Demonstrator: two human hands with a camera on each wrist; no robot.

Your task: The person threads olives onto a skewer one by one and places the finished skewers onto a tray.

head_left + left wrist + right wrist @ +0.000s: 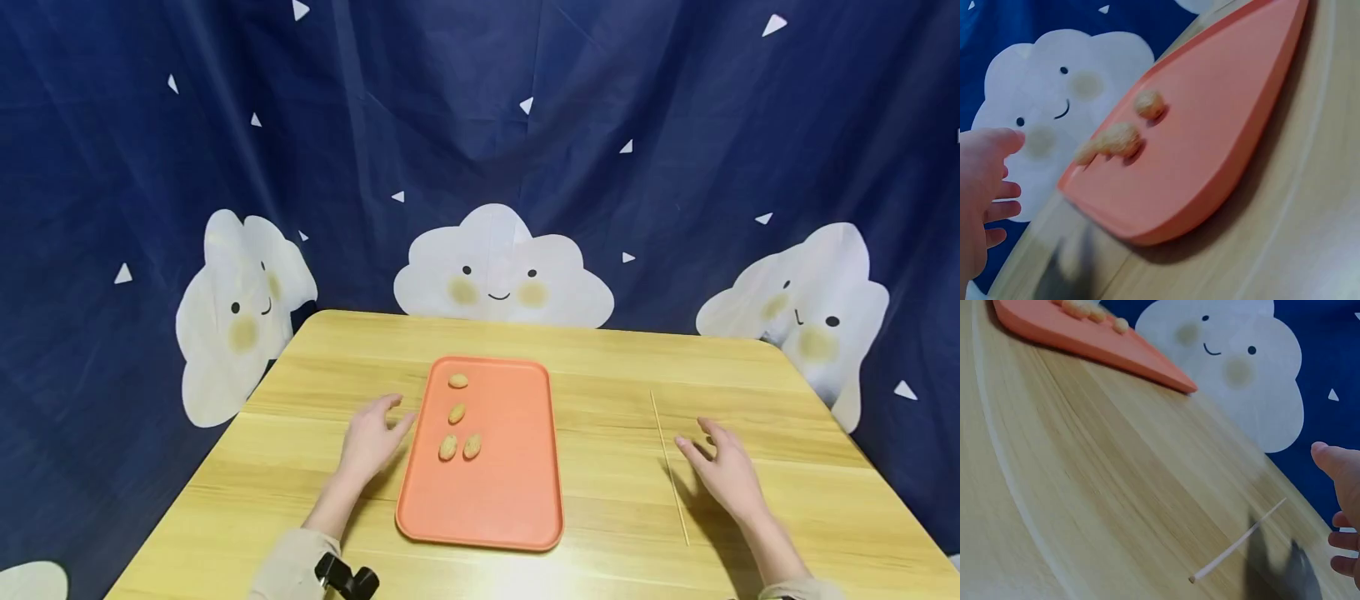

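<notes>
An orange-pink rectangular tray [510,500] lies on the wooden table. On its left half are several walnut-like tan nuts [447,447], two of them side by side. My left hand [372,437] hovers just beside the tray's left edge with fingers loosely extended, holding nothing. To the right of the tray, a thin wooden stick [670,467] lies lengthwise on the table. My right hand [726,475] is just right of that stick, its thumb and fingers spread apart and holding nothing. In the right wrist view the stick [1238,542] lies apart from the hand.
The light wooden table [607,467] has rounded far corners. Behind it hangs a dark blue curtain [480,100] printed with white clouds and triangles. A black device [347,577] is strapped at the left wrist, over a beige sleeve [292,568].
</notes>
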